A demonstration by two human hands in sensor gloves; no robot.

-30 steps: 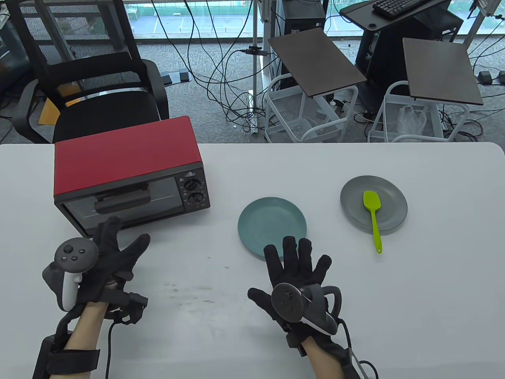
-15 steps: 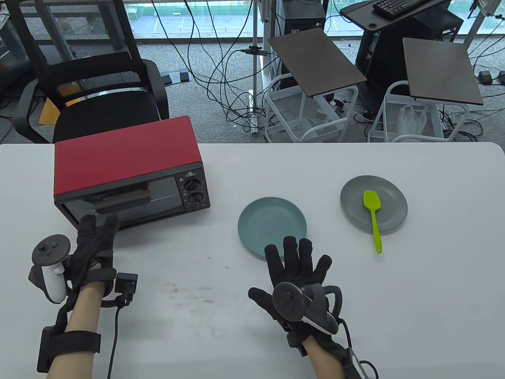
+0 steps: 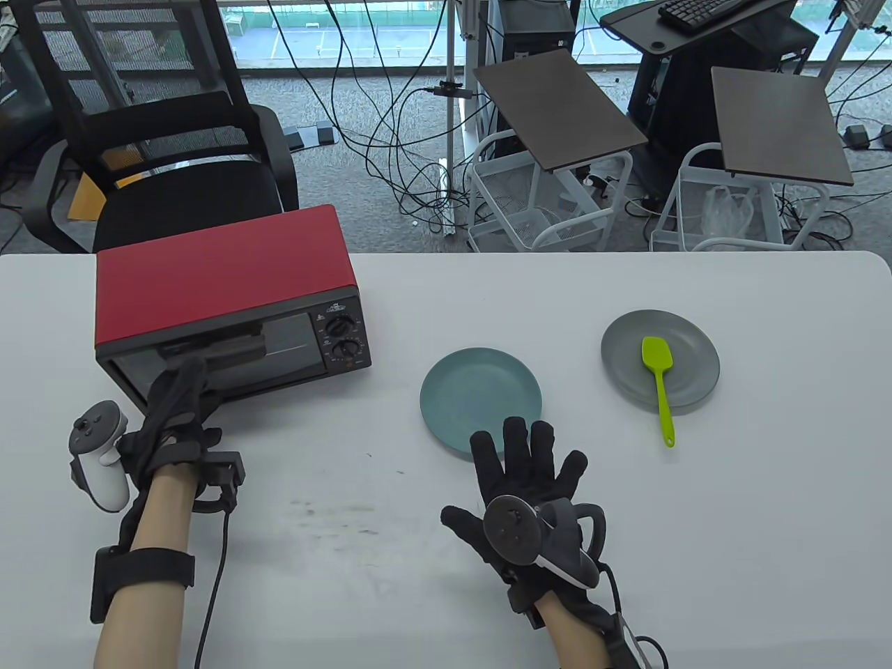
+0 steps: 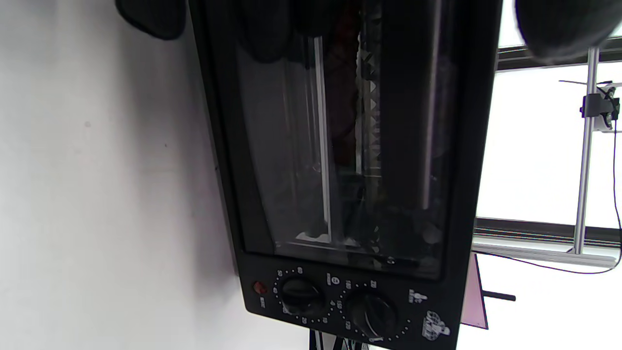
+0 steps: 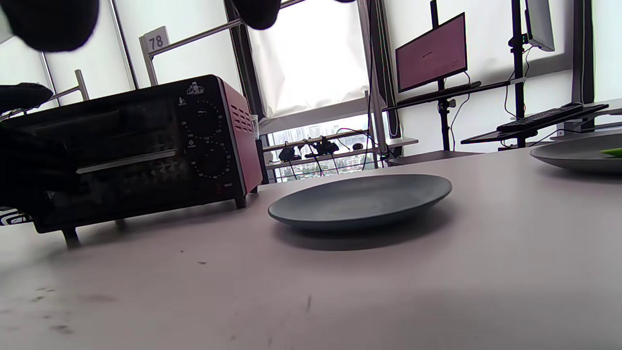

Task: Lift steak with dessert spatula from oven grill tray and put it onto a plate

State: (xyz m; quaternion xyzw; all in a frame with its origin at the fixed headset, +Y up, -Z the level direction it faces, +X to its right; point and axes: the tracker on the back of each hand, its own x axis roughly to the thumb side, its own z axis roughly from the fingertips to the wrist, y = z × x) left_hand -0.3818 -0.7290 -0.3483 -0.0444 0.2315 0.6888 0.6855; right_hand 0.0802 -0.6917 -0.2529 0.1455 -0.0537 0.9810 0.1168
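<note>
The red toaster oven (image 3: 223,279) stands at the left with its glass door (image 4: 291,146) closed. Behind the glass I see a wire rack (image 4: 369,97) and a dim reddish shape (image 4: 340,97); the steak is not plainly visible. My left hand (image 3: 178,397) reaches up to the door handle (image 3: 216,348), its fingertips at the bar and the thumb spread apart. The green dessert spatula (image 3: 659,383) lies on a grey plate (image 3: 627,348) at the right. My right hand (image 3: 529,474) rests flat on the table, fingers spread, just in front of the empty teal plate (image 3: 481,397).
The oven's two knobs (image 3: 341,338) sit on its right front panel. The teal plate (image 5: 362,201) lies between oven (image 5: 146,146) and grey plate (image 5: 573,155). Faint smudges (image 3: 334,516) mark the white table between my hands. A black chair (image 3: 174,174) stands behind the table.
My left hand has moved forward from the table to the oven door, turning on edge, and its fingers now reach the handle. The right hand has stayed put.
</note>
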